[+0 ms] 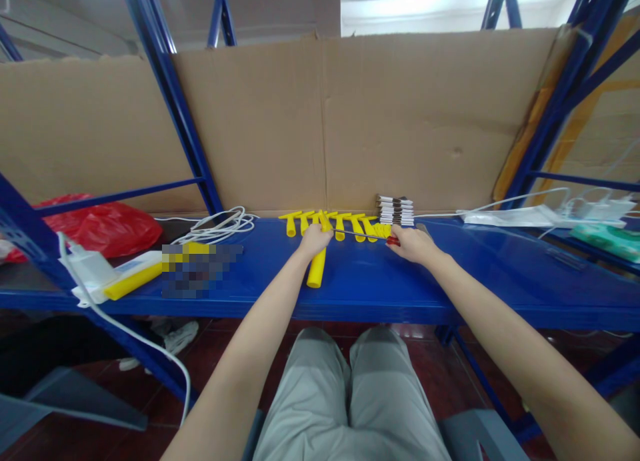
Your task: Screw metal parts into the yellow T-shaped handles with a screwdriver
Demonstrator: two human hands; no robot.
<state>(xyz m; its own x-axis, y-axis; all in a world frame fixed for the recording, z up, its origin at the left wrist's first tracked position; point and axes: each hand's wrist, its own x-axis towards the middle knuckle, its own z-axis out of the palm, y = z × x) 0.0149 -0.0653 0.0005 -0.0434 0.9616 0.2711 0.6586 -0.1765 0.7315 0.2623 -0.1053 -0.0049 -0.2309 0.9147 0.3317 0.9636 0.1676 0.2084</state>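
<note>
My left hand (316,240) is closed around a yellow T-shaped plastic tool (315,272), its thick handle pointing toward me over the blue shelf. My right hand (416,244) grips a screwdriver (393,241) by its red handle. The thin metal shaft runs leftward to the head of the yellow tool at my left fingers; whether its tip touches a screw is hidden. Behind my hands, several similar yellow T-shaped tools (340,228) lie side by side. Next to them are small yellow pieces (383,230) and a stack of white packets with dark middles (396,211).
Cardboard (400,114) stands along the back of the blue shelf (370,288). Coiled white cable (225,226), a power strip (143,264), another yellow tool (133,279) and a red bag (110,228) lie left. A white plastic packet (510,217) lies right, near chargers (607,210).
</note>
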